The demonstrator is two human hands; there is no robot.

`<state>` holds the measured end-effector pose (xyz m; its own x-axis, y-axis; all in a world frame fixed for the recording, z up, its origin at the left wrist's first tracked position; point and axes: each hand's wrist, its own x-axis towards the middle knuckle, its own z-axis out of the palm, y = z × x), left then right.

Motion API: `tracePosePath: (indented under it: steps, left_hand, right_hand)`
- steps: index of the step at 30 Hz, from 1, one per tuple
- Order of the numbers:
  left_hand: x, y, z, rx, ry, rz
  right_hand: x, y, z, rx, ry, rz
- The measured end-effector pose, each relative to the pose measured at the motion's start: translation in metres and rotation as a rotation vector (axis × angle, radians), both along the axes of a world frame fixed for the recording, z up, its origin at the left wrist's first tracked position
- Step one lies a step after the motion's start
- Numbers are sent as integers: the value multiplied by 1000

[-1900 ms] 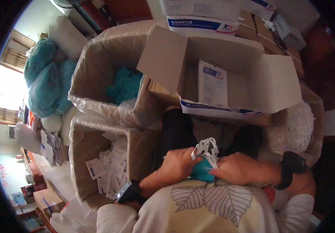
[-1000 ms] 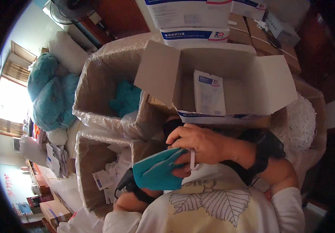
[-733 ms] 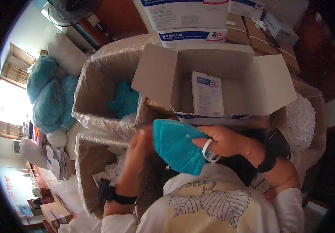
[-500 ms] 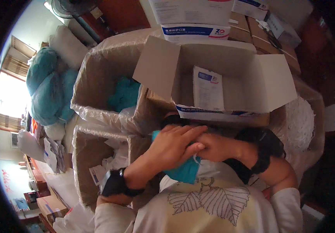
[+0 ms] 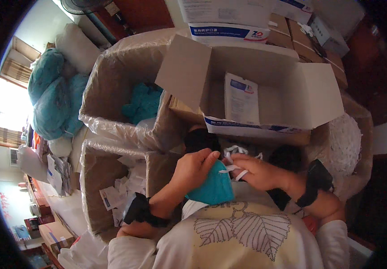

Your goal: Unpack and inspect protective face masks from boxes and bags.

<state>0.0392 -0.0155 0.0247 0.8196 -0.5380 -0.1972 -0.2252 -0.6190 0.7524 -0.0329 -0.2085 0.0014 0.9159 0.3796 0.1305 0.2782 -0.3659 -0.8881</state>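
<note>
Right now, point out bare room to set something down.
Bare: inside the open white cardboard box, between the flat white-and-blue packet and the box's right flap. Crowded: around the left hand, right hand and turquoise fabric mask, and in the brown carton at lower left, heaped with white slips.

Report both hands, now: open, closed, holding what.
Left hand: closed, holding the teal mask.
Right hand: closed, with white straps at its fingers; its exact grip is partly hidden.

Mask (image 5: 213, 186) teal; straps (image 5: 242, 175) white; shirt (image 5: 242, 235) cream, dotted leaf print; wristbands (image 5: 140, 210) black; curtain (image 5: 14, 74) brown, perhaps striped
</note>
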Motion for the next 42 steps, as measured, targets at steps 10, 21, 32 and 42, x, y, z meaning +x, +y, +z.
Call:
tracePosePath:
  steps: [10,21,32,42]
  left_hand:
    - [-13,-3,-13,-44,308,160]
    - [-1,40,-68,2,-596,-159]
    - [82,97,-89,-369,554,1063]
    - [278,194,-112,-715,122,1101]
  right_hand:
    - [22,1,-9,48,215,-277]
    - [-7,17,80,777,896,57]
    - [-55,-49,15,225,928,-380]
    - [-112,-217,53,384,382,-1036]
